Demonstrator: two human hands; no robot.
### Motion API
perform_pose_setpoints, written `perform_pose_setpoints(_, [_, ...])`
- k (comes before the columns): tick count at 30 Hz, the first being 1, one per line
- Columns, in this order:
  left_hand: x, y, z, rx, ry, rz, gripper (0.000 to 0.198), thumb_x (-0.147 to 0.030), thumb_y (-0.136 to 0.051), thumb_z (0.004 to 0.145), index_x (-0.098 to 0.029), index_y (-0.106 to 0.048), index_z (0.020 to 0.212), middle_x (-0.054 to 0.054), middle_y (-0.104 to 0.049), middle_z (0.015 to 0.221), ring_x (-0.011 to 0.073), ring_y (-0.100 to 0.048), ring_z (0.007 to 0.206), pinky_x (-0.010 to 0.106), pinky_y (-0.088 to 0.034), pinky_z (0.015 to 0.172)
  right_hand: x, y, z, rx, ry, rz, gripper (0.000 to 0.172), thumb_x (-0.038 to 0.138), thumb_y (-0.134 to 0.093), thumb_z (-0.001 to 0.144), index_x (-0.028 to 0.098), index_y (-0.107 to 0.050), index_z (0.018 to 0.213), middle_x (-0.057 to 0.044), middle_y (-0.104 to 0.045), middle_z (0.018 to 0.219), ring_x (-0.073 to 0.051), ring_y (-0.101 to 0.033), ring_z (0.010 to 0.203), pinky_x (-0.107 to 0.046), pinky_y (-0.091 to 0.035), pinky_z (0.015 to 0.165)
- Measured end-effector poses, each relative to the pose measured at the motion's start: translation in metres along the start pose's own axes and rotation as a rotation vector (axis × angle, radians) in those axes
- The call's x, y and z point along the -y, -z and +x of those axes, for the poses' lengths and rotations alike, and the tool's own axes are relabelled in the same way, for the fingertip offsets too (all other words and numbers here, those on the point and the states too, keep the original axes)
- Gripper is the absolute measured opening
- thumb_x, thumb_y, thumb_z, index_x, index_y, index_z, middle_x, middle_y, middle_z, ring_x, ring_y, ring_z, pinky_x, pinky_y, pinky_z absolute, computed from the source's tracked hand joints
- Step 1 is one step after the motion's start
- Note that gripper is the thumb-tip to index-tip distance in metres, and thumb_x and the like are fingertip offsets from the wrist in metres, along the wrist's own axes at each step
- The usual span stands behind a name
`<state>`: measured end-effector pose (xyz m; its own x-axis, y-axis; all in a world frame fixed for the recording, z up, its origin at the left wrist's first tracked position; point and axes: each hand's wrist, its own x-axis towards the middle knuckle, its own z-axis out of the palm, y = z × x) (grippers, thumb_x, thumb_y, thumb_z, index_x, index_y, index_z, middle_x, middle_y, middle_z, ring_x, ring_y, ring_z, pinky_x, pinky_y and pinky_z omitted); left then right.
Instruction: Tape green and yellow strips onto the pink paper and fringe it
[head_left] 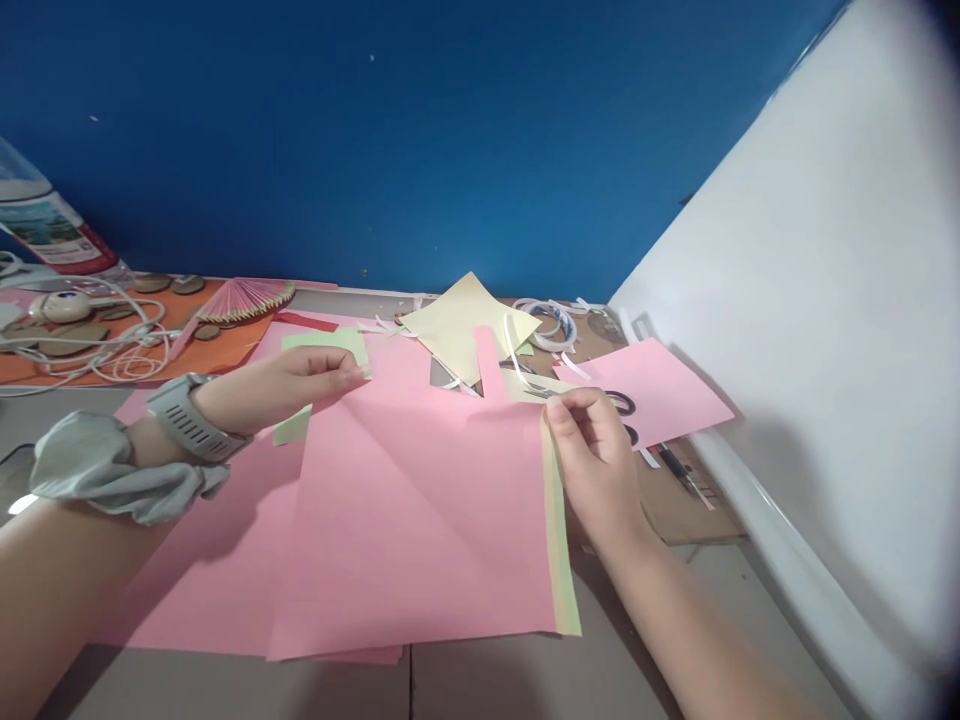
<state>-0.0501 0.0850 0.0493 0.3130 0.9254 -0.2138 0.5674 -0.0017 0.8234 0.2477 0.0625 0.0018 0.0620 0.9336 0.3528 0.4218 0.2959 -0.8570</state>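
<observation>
A large pink sheet (435,520) hangs upright between my hands, with yellow and green edges (561,540) showing along its right side. My left hand (311,378) pinches its upper left part, with fingers closed. At the upper right corner, my right hand (592,440) grips the sheet between thumb and curled fingers. A faint diagonal crease crosses the pink surface. Behind my right hand, scissors with black handles (621,403) lie partly hidden. More pink paper (202,570) lies under and left of the held sheet.
A yellow square (465,320), tape rolls (553,325) and a pink sheet (660,390) lie at the back and right. A pleated pink fan (244,298), tangled white cable (135,340) and bottle (56,230) are at the left. Blue wall (420,140) behind.
</observation>
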Motion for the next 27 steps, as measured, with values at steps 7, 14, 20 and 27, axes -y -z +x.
perform_pose_setpoints(7, [0.0, 0.008, -0.002, -0.016, 0.087, -0.12, 0.032, -0.038, -0.037, 0.092, -0.016, -0.047, 0.071, -0.003, -0.047, 0.071, 0.0094, -0.046, 0.069, 0.022, -0.041, 0.068, -0.003, 0.004, 0.003, -0.093, -0.011, -0.019, 0.016, 0.035, -0.053, 0.089, 0.023, -0.05, 0.079, 0.002, -0.05, 0.073, -0.013, -0.049, 0.066, -0.025, -0.039, 0.06])
perform_pose_setpoints(14, [-0.014, -0.015, -0.007, -0.567, -0.111, 0.55, 0.038, -0.044, -0.032, 0.092, -0.014, -0.055, 0.097, 0.009, -0.059, 0.101, 0.0219, -0.05, 0.098, 0.038, -0.038, 0.091, 0.005, -0.003, -0.005, 0.08, 0.033, 0.009, 0.013, 0.031, -0.052, 0.09, 0.023, -0.049, 0.079, 0.004, -0.049, 0.073, -0.01, -0.048, 0.065, -0.022, -0.039, 0.06])
perform_pose_setpoints(20, [-0.04, -0.081, -0.023, -0.268, -0.197, 0.453, 0.039, -0.053, -0.053, 0.08, -0.022, -0.057, 0.103, 0.004, -0.065, 0.094, 0.0219, -0.058, 0.088, 0.034, -0.044, 0.078, 0.009, -0.01, -0.016, 0.192, 0.067, 0.02, 0.013, 0.029, -0.052, 0.091, 0.024, -0.049, 0.079, 0.005, -0.049, 0.07, -0.01, -0.047, 0.062, -0.021, -0.036, 0.054])
perform_pose_setpoints(27, [-0.04, -0.079, -0.022, -0.069, -0.071, 0.253, 0.03, -0.048, -0.043, 0.087, -0.023, -0.061, 0.083, -0.003, -0.065, 0.076, 0.0141, -0.056, 0.068, 0.027, -0.039, 0.063, 0.006, -0.006, -0.013, 0.156, 0.101, 0.014, 0.011, 0.028, -0.052, 0.09, 0.024, -0.05, 0.081, 0.004, -0.051, 0.072, -0.01, -0.049, 0.064, -0.021, -0.037, 0.054])
